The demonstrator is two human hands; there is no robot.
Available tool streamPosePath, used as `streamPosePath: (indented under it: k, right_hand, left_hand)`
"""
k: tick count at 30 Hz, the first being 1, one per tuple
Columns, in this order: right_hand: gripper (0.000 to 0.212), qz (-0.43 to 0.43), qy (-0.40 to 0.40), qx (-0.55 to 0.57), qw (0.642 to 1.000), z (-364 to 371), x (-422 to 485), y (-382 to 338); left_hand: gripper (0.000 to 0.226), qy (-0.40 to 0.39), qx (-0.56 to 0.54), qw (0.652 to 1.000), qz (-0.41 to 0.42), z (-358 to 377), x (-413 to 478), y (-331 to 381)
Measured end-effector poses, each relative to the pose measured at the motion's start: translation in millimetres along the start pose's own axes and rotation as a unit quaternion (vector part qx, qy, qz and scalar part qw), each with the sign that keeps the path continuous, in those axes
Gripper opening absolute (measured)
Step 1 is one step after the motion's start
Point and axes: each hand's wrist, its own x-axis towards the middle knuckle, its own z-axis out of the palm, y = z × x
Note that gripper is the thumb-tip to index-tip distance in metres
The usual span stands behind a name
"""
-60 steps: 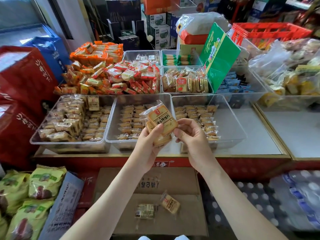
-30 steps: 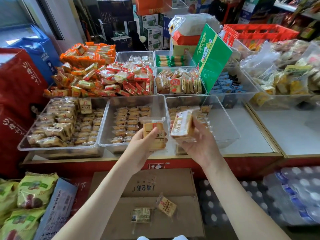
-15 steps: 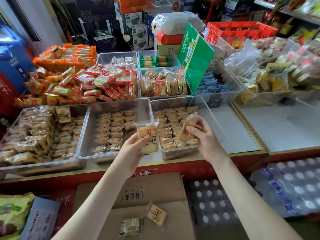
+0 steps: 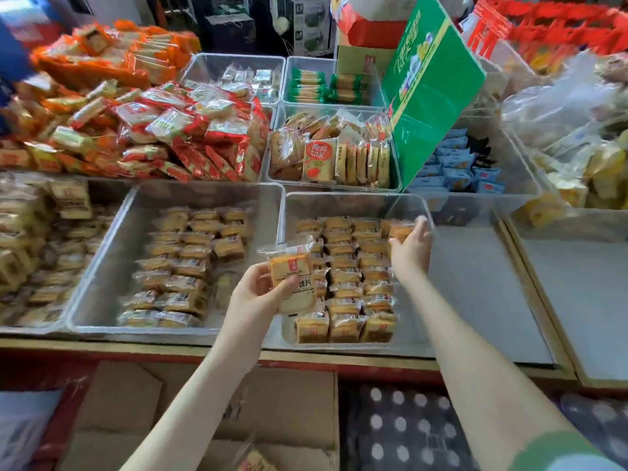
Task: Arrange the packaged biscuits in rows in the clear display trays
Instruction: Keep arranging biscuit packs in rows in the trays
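Head view: right hand (image 4: 409, 253) has reached deeper, pinching its biscuit packet (image 4: 401, 232) at the far row of the clear tray (image 4: 356, 197); left hand (image 4: 255, 297) grips a second packet (image 4: 296, 282), next to place.

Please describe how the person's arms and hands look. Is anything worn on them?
The left hand and right hand are bare: no gloves, rings or watch visible, and no cuffs at the wrists. Only on the right, near the elbow, a sleeve shows, green with a pale blue part.
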Motion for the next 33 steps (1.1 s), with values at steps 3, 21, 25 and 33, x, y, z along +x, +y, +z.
streamPosePath:
  k: [3, 21, 25, 33]
  right_hand:
    - [0.054, -0.013, 0.001, -0.032, 0.999, 16, 16, 0]
    - [0.080, -0.253, -0.200, -0.586, 0.743, -5, 40, 9]
    - [0.075, -0.304, -0.177, -0.577, 0.737, -6, 35, 26]
    - [0.039, -0.314, -0.132, -0.650, 0.679, -12, 29, 28]
  left_hand:
    - [0.032, 0.022, -0.003, 1.000, 0.004, -2, -1, -8]
    - [0.028, 0.028, -0.001, 0.999, 0.020, 22, 10, -21]
    - [0.026, 0.031, 0.003, 0.999, 0.043, 27, 10, -26]
    - [0.030, 0.013, 0.027, 0.996, 0.082, 43, 11, -26]
